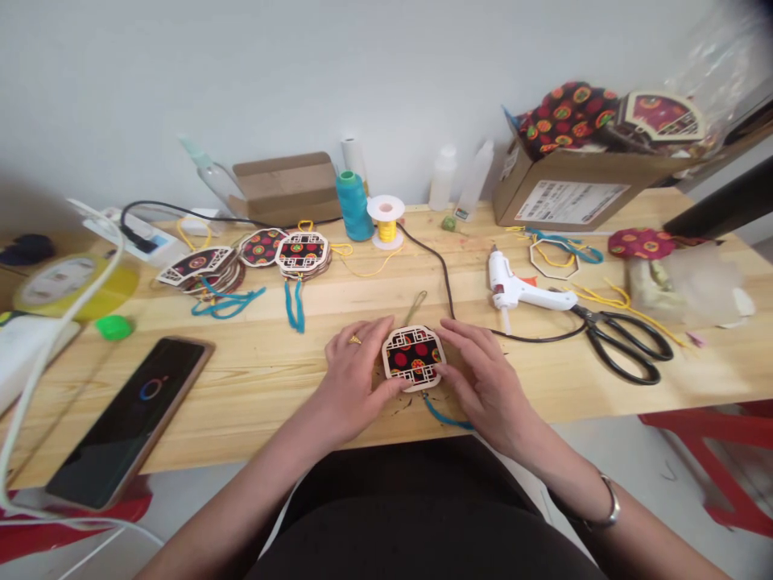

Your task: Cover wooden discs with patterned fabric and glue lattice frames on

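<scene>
A small wooden lattice ornament (pixel 414 356) with red-dotted dark fabric lies flat on the wooden table (pixel 254 379) near its front edge. My left hand (pixel 353 374) pinches its left side, with a ring on one finger. My right hand (pixel 483 374) presses and grips its right side. A blue cord (pixel 444 416) trails from under the ornament toward me, and a thin loop (pixel 415 306) sticks out at its far side.
A white glue gun (pixel 522 292) and black scissors (pixel 628 342) lie to the right. Finished ornaments (pixel 254 258) with blue cords sit back left. A phone (pixel 130 419) lies front left. Thread spools (pixel 353 205), bottles and a cardboard box (pixel 568 193) line the back.
</scene>
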